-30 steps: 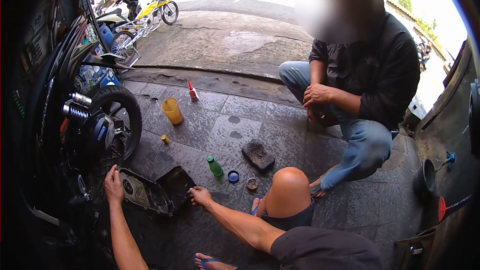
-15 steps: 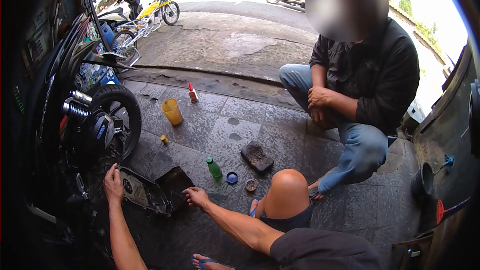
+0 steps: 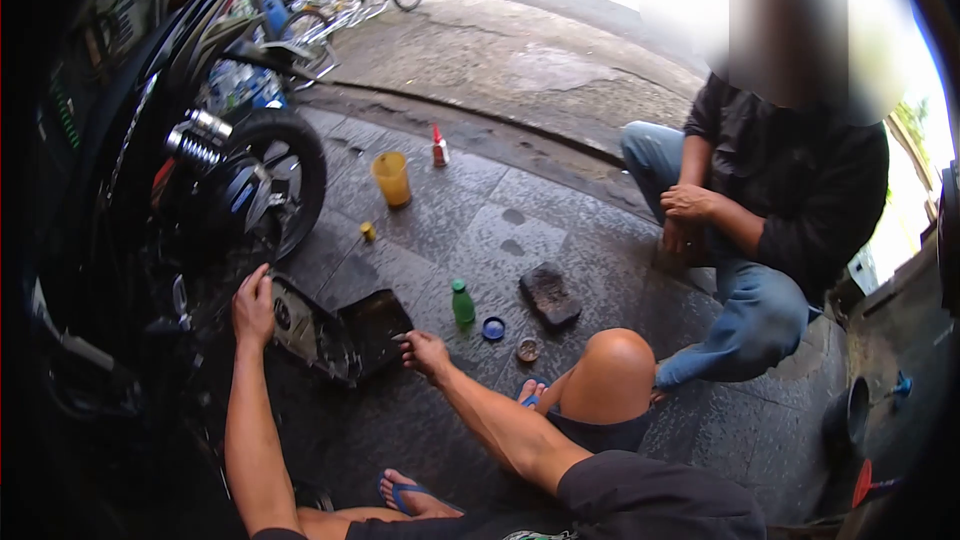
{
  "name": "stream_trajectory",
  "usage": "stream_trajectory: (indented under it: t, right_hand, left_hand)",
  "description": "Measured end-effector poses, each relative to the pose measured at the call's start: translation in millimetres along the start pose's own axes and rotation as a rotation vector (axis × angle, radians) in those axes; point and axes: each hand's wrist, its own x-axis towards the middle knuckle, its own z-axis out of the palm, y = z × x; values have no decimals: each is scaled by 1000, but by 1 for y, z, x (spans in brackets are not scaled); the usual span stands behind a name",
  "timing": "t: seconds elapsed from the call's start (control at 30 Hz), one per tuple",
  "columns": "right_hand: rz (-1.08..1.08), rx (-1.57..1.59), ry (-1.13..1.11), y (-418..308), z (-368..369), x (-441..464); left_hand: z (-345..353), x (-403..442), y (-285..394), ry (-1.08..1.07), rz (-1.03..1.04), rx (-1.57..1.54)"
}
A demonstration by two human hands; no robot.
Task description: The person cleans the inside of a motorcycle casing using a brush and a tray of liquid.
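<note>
A metal engine cover [image 3: 305, 332], its inner side showing, leans beside a black tray [image 3: 385, 315]. My left hand [image 3: 254, 308] is closed at the cover's far left end, fingertips at its edge. Just right of the tray, my right hand [image 3: 426, 354] pinches a small pale piece whose kind I cannot make out. Close to that hand stand a green bottle [image 3: 462, 302], a blue cap [image 3: 493, 328] and a small round tin [image 3: 528, 349]. A dark, worn block [image 3: 550, 296] lies beyond them.
A motorcycle's rear wheel [image 3: 285, 180] stands at left. Farther back are a yellow cup [image 3: 392, 180], a small yellow container [image 3: 367, 231] and a red-tipped glue bottle [image 3: 439, 146]. A person [image 3: 780, 200] squats at right, hands together. A dark bucket [image 3: 846, 415] stands far right.
The view has shifted, so the whole scene sits farther right. My right hand has moved slightly away from the tray, still pinching the pale piece. The left hand remains at the cover's end.
</note>
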Motion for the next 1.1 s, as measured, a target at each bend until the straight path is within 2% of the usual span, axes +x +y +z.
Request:
stream_trajectory:
  t: [0.03,0.1,0.17,0.27,0.37,0.47,0.5,0.6,0.67,0.7,0.73,0.8,0.83,0.9,1.0,1.07,1.1]
  right_hand:
    - [6,11,-70,1,-7,0]
    - [21,29,8,-5,-3,-9]
    - [34,0,-42,-12,-1,-17]
    - [73,-30,7,-4,-2,-7]
    - [25,-121,4,0,1,-3]
    - [-77,-128,-56,29,-15,29]
    - [-103,-216,-21,27,-14,25]
    - [-83,-537,146,17,-16,26]
    - [-316,-1037,427,-14,-8,2]
    - [-251,-888,398,-43,2,-18]
    - [-348,-758,385,-67,11,-25]
    - [-731,-622,443,-123,34,-60]
    - [-853,-570,412,-154,43,-75]
    - [-993,-335,265,-221,65,-135]
    - [-1395,-56,-17,-300,86,-266]
    - [-1911,-50,-269,-332,88,-338]
    - [-1980,-234,-382,-338,83,-377]
  left_hand:
    - [-6,-3,14,2,-18,1]
    - [-7,-5,16,14,-49,-38]
    - [-10,-7,20,36,-75,-33]
    - [-8,-8,13,40,-73,-13]
    - [-8,-8,17,38,-97,-47]
    - [-6,-9,8,59,3,-11]
    - [-10,-9,16,13,-57,-28]
    - [1,3,-3,6,-29,-47]
    - [8,16,-9,-10,-1,-56]
    - [6,17,-10,-17,-38,-52]
    - [5,18,-13,-27,-84,-47]
    - [6,23,-19,-31,-90,-52]
    - [6,24,-17,-34,-108,-55]
    - [8,26,-20,-27,-113,-63]
    - [6,27,-16,-46,-140,-23]
    - [8,28,-19,-38,-133,-36]
    - [9,27,-21,-34,-124,-39]
